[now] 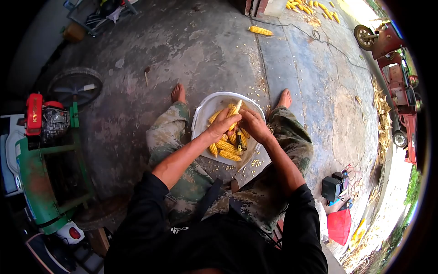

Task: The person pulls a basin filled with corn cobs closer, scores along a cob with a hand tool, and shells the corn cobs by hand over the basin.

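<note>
Between my bare feet stands a white basin (199, 119) with several yellow corn cobs (226, 147) in it. Over the basin my left hand (222, 124) is wrapped round one side of a corn cob (234, 114), whose pale, partly bare tip points up and away from me. My right hand (253, 123) closes on the same cob from the other side. Below my hands, a small black and yellow tool (239, 140) lies on the cobs in the basin. Loose kernels (257, 163) are scattered on the floor beside the basin.
A green machine with a red engine (34, 114) and a wheel (75, 87) are at the left. One cob (260, 30) lies ahead, with more cobs (315, 8) behind. A cable (335, 44) crosses the floor. Black boxes (331, 187) and a red vehicle (396, 77) are at the right.
</note>
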A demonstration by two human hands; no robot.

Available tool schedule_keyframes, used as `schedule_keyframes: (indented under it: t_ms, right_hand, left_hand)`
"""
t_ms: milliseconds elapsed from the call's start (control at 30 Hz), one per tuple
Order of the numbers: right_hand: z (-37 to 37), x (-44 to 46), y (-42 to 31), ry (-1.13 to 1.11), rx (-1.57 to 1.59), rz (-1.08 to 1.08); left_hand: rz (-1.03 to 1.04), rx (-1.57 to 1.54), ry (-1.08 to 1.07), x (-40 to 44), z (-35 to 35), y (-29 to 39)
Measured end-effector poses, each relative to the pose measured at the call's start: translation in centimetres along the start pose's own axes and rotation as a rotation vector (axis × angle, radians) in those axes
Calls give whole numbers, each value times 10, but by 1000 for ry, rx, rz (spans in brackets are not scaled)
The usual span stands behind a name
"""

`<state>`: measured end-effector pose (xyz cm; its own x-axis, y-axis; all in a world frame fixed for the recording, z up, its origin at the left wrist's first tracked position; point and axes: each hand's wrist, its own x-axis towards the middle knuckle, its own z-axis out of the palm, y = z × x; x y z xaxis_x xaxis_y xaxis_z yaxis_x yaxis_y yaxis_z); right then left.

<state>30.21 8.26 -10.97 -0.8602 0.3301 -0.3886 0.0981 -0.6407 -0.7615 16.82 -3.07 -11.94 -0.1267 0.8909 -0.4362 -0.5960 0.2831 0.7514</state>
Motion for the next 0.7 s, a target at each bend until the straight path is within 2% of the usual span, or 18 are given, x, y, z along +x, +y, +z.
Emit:
schedule_keyframes:
  t_ms: [33, 100, 200, 233, 267, 300, 333, 400, 433, 467, 500, 567, 633, 700]
  right_hand:
    - [-2, 1, 2, 2, 0, -3]
    - [-5, 2, 7, 65, -281, -117]
    - [-4, 1, 10, 143, -90, -32]
    - [-5, 1, 9, 143, -89, -30]
    - [-7, 0, 8, 146, -326, -141]
    - [-8, 0, 7, 147, -564, -252]
    - [-12, 3, 9, 146, -564, -251]
    - [-19, 9, 15, 162, -708, -394]
    - [-20, 8, 16, 162, -708, -395]
    - [-19, 7, 15, 169, -582, -263]
    - [-18, 6, 14, 175, -456, -134]
    - [-17, 7, 20, 256, -371, -152]
    - [-19, 6, 16, 252, -410, -121]
    - [-15, 5, 14, 301, -408, -130]
  left_hand:
    - [3, 27, 0, 2, 0, -1]
    - [4, 52, 1, 5, -1, -4]
    - [13, 138, 88, 7, 3, -6]
    - [20, 271, 131, 7, 5, -5]
    - [26, 403, 174, 7, 5, -6]
    - [24, 402, 176, 8, 3, -8]
    - [80, 473, 191, 10, 1, -11]
    - [136, 544, 206, 19, -10, -30]
    - [258, 621, 225, 26, -18, -44]
    - [382, 699, 243, 25, -15, -41]
    - [386, 701, 242, 24, -14, -39]
    - [131, 541, 251, 17, -8, -27]
    - [86, 456, 242, 14, -8, -17]
    - [17, 85, 219, 20, -14, -14]
